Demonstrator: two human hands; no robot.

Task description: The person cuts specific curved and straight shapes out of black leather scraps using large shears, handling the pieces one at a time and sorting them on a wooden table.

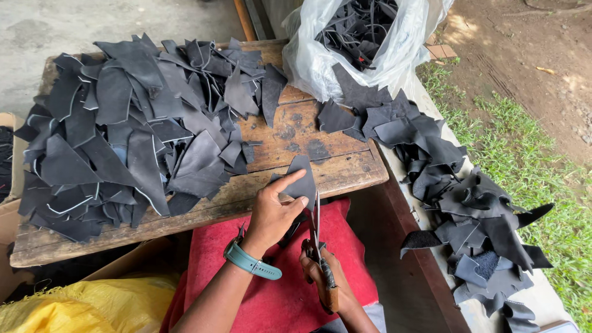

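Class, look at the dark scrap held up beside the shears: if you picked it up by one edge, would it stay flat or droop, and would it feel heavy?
The dark scrap looks thin and sheet-like, so probably light. Pinched by the left hand, it stands fairly flat, suggesting some stiffness. Yet similar pieces in the pile curl and drape, so it would likely bend when held by one edge.

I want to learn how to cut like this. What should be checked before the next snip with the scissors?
1. Left hand grips the small dark grey leather piece: ok.
2. Right hand holds the metal scissors with worn handles: ok.
3. Left fingers away from the blades: cannot tell, they lie very close.
4. Blades meet the leather's edge: ok.
5. Piece held off the big pile of dark leather scraps on the worn wooden table: ok.
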